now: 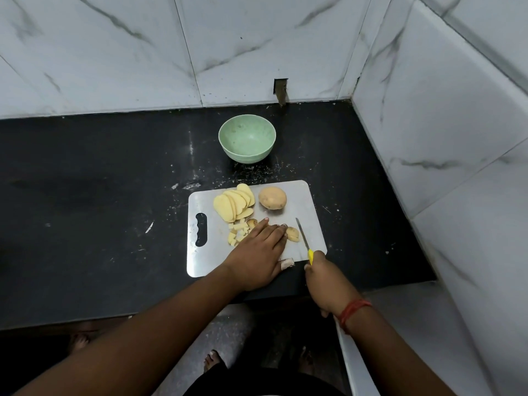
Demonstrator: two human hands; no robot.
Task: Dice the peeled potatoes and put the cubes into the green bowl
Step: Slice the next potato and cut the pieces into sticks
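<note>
In the head view a steel cutting board (308, 195) lies on a black counter (85, 195), and I give every place from this board. The green bowl (247, 142) stands on the counter just behind the far edge of the board, apart from it, and it looks empty. On the far left part of the board lies a fan of potato slices (233, 202), and to the right of them rests one whole potato (272, 198). Nearer to the person, below the slices, there is a small heap of potato cubes (237, 234).

The left hand (257, 252) lies flat on the middle of the board with straight fingers, relaxed and gripping nothing; its fingertips press on a small potato piece (293, 234). The right hand (323, 274) is at the near right corner of the board, clenched round the yellow handle of a knife (303, 237). The blade points away from the person, just to the right of that piece.

The step in hand seems to be cutting this piece into cubes. To do it well, I think the left fingertips should curl back from the blade, because now they lie straight and close to it. The cuts should be even, and the piece must be kept from sliding on the smooth steel
</note>
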